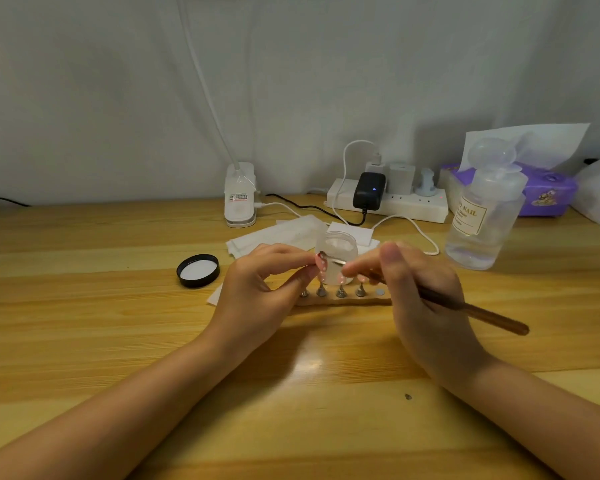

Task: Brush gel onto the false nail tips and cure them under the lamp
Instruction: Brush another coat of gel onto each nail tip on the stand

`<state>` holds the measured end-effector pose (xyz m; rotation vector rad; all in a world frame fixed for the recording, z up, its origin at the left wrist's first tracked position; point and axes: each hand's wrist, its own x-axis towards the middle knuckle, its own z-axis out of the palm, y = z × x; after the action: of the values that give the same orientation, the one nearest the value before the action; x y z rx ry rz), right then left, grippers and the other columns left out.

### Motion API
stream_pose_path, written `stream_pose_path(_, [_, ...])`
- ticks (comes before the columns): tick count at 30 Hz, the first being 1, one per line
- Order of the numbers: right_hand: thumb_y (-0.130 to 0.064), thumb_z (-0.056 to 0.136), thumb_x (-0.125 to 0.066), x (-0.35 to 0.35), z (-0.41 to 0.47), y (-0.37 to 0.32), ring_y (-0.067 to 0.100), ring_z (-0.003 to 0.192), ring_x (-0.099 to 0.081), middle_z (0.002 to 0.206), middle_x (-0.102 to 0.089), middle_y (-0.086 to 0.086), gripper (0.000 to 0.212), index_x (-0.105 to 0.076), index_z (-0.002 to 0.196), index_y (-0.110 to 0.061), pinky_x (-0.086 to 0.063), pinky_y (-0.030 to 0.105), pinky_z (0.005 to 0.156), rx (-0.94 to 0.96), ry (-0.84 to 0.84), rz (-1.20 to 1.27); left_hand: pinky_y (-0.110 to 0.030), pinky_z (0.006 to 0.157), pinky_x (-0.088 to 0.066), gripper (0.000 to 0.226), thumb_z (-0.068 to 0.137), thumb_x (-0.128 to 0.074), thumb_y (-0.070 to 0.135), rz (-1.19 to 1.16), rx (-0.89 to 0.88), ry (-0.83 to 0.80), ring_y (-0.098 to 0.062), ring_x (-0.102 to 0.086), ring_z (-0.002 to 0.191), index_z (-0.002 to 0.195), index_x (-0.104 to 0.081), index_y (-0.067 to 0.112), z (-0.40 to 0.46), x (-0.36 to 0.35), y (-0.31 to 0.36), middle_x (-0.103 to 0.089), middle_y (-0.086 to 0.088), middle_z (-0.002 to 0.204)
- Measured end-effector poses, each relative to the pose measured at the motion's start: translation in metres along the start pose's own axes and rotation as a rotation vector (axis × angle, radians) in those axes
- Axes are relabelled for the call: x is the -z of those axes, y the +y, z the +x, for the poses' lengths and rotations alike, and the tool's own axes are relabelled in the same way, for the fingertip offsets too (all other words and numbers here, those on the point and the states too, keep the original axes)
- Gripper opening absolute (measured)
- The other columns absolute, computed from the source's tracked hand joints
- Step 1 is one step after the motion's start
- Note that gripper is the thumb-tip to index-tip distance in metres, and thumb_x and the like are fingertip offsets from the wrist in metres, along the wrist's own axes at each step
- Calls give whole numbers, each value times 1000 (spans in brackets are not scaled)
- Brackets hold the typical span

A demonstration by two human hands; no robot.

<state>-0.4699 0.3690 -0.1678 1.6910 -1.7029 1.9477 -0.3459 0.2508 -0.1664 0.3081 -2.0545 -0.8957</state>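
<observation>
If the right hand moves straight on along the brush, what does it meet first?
The right hand points the brush leftward at the nail tip pinched in the left hand; the bristles already seem to touch it. The jar looks to sit behind, though depth is unclear.

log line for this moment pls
step: brushing gel | left hand: holds nail tip | right hand: holds brush on tip | jar: open | lid: on table

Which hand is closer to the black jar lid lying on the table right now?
Left. The left hand is just right of the black lid, a short gap between them, pinching a nail tip. The right hand, holding the brush, sits farther right, beyond the left hand.
</observation>
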Motion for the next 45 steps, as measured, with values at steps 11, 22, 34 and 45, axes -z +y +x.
stream_pose_path(11, [-27,92,-36,-1,0,-1,3,73,-62,71,-66,-10,37,-67,74,-20,-47,43,72,78,8,-89,-35,75,-48,32,79,-66,-1,0,-6,-25,-15,-59,87,99,-66,24,-1,1,0,-67,7,89])
stream_pose_path(22, [-28,95,-34,1,1,1,2,71,-59,71,-61,-18,38,-65,73,-23,-45,39,73,157,8,-146,-35,76,-48,25,79,-67,5,13,-3,-12,-15,-59,86,98,-68,22,-1,0,2,-66,6,86])
stream_pose_path(34, [-28,94,-33,3,1,2,6,67,-59,65,-63,-12,40,-63,68,-25,-44,44,70,145,39,-126,-35,76,-48,23,79,-67,6,8,8,-5,-16,-59,86,98,-69,18,-2,0,4,-67,4,86])
stream_pose_path(45, [-32,93,-33,5,1,0,8,66,-60,62,-64,-7,42,-65,67,-24,-45,44,72,57,63,-81,-33,76,-49,18,76,-66,18,-9,9,6,-14,-60,86,93,-70,25,-1,2,4,-67,10,86])
